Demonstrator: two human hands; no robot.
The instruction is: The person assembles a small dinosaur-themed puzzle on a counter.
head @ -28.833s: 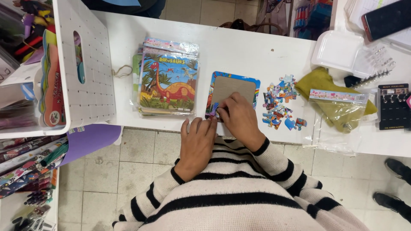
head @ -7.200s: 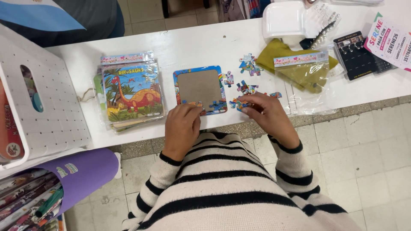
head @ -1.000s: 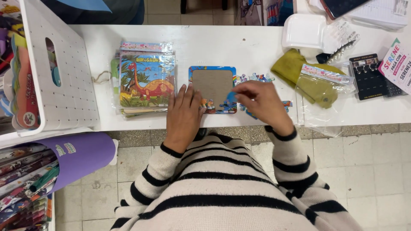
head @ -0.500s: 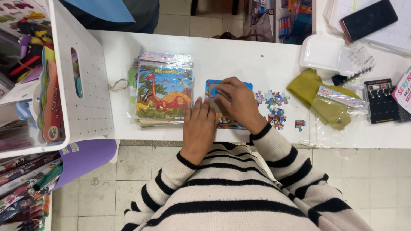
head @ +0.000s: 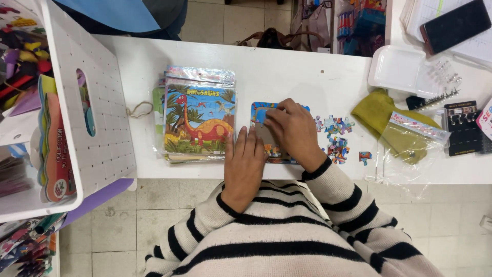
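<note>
Under both hands, blue-framed puzzle board (head: 262, 114) (mostly covered)

Puzzle tray (head: 260, 114): matt cardboard. Dinosaur packs (head: 199, 118): glossy plastic wrap. Table (head: 287, 72): smooth white laminate. Olive cloth (head: 382, 120): soft fabric.

Two hands, left hand (head: 245, 163) and right hand (head: 292, 131), on one puzzle board (head: 259, 113). One stack of dinosaur puzzle packs (head: 199, 115) at nine o'clock, one scatter of loose pieces (head: 334, 136) at three, one white crate (head: 95, 118).
</note>
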